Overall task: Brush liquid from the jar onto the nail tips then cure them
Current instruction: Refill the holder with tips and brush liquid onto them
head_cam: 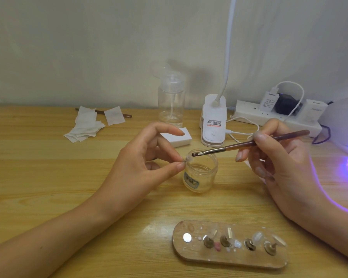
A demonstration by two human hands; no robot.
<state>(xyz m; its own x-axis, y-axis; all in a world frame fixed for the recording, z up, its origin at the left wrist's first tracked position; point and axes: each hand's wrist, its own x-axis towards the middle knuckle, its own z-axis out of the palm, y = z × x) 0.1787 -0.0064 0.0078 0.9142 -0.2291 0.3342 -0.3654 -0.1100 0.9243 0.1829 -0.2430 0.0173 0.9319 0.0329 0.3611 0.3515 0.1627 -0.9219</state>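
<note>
So this is the brushing step, mid-coat. The left hand (147, 163) has its thumb and a fingertip pressed together, pinching one small clear nail tip (189, 158), with the other fingers (169, 130) fanned out loosely above. The right hand (283, 167) holds the brush (239, 146) like a pen, fingers wrapped round the brown handle, and the bristles touch the tip just past the left fingers. The open jar (201, 177) sits right under that meeting point, just beneath the left fingertips, so any drip should land back in it. More tips stand on a wooden board (189, 255) on the worktop (48, 177), nearer the body than both hands. The lamp (344, 121) glows purple off past the right fingers. Next up, I'd guess: finish a thin even coat without flooding the edge or touching the pinching fingers, then carry the tip over to the lamp without smudging it.
</note>
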